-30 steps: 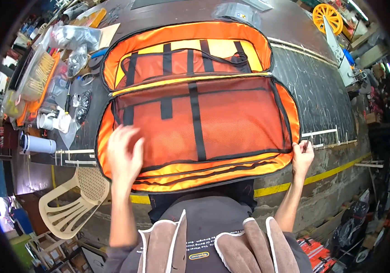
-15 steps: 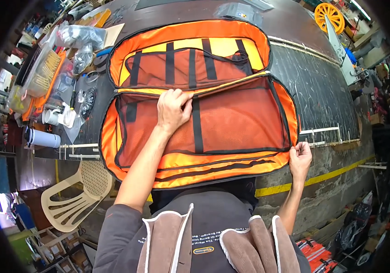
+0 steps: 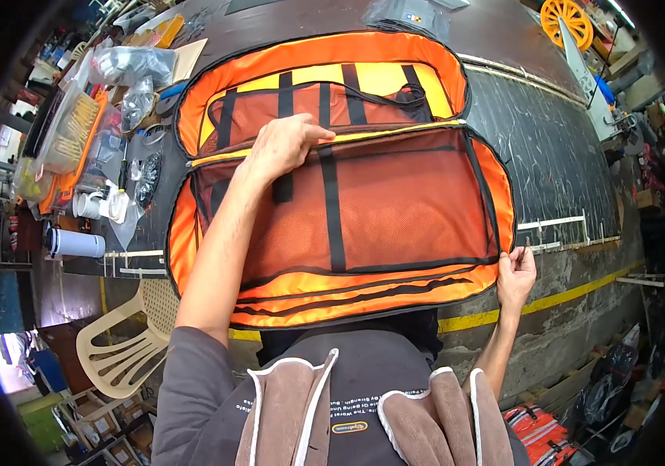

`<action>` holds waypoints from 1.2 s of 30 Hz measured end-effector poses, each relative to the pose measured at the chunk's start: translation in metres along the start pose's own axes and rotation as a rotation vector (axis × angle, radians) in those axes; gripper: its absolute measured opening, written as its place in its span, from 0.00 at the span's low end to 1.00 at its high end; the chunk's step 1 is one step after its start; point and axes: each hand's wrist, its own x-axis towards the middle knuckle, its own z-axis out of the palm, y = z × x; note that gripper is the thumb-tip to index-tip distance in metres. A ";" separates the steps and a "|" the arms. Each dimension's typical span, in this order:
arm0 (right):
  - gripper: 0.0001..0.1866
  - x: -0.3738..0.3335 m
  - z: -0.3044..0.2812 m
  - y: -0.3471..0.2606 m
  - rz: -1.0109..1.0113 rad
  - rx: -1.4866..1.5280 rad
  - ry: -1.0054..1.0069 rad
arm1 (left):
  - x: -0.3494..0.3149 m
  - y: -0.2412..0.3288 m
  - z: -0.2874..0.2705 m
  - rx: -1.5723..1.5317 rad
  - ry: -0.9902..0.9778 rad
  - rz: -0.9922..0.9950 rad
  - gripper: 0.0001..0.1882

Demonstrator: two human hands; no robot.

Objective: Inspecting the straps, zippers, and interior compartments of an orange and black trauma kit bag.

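An orange clamshell bag (image 3: 363, 175) is lying spread open at the near edge of the dark bench (image 3: 557, 147), its lower half facing the person and its upper half lying beyond. The left hand (image 3: 289, 145) is reaching across the lower half to the hinge, its fingers partly bending beside the yellow binding strip (image 3: 394, 131); whether it is pinching anything, I cannot tell. The right hand (image 3: 517, 272) is touching the bag's lower right corner, its thumb and fingers curling at the black-edged rim, though what they are gripping, if anything, I cannot tell. A dark mesh panel (image 3: 402, 221) is covering most of the lower half, with a black vertical strap (image 3: 335, 233) running down its middle. In the upper half, a smaller mesh pocket (image 3: 305, 101) is lying over the yellow lining, with black straps crossing it. To the left, a white cylindrical bottle (image 3: 78, 243) is lying near the bench edge, and a clear plastic box (image 3: 70, 128) is standing farther back. A beige plastic chair (image 3: 160, 308) is standing below the bench's left side.
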 end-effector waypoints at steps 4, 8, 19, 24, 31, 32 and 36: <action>0.13 0.001 0.002 -0.002 0.001 -0.003 0.015 | 0.020 -0.015 -0.005 0.028 -0.109 0.024 0.19; 0.14 0.001 0.003 -0.005 0.012 -0.026 0.022 | 0.031 -0.024 -0.006 0.106 -0.138 0.117 0.17; 0.13 0.001 0.005 -0.007 0.005 -0.054 0.036 | 0.062 -0.030 -0.017 0.059 -0.330 0.093 0.13; 0.12 0.001 0.006 -0.004 -0.008 -0.043 0.033 | 0.061 -0.037 -0.005 0.099 -0.270 0.238 0.03; 0.13 0.000 0.007 -0.003 -0.003 -0.040 0.047 | 0.042 -0.030 0.013 -0.151 -0.037 0.017 0.07; 0.13 -0.001 0.007 -0.004 -0.010 -0.031 0.047 | 0.038 -0.031 0.013 -0.260 0.034 -0.089 0.08; 0.13 0.000 0.008 -0.002 -0.027 -0.049 0.053 | 0.027 -0.033 0.009 -0.489 0.243 -0.247 0.13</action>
